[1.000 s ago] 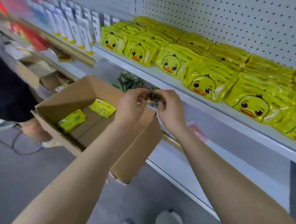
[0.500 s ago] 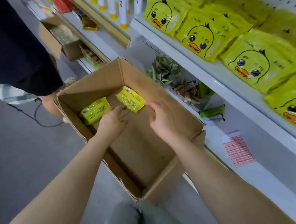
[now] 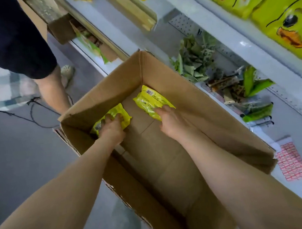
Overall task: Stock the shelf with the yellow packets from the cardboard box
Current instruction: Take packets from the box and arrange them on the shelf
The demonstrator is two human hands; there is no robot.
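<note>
**Both hands down in the box, one packet each**

Both arms reached into the open cardboard box (image 3: 190, 101), which stood on the floor against the shelf (image 3: 245, 43). Two yellow packets lay on its bottom at the far end. The left hand (image 3: 112, 130) had its fingers curled over the left packet (image 3: 118, 112), grasping it. The right hand (image 3: 172, 122) lay on the near edge of the right packet (image 3: 151, 101); whether it clasped or only touched could not be told. Duck-faced yellow bags (image 3: 280, 16) filled the shelf at far right. Another person's leg (image 3: 51, 88) stood at far left.
</note>
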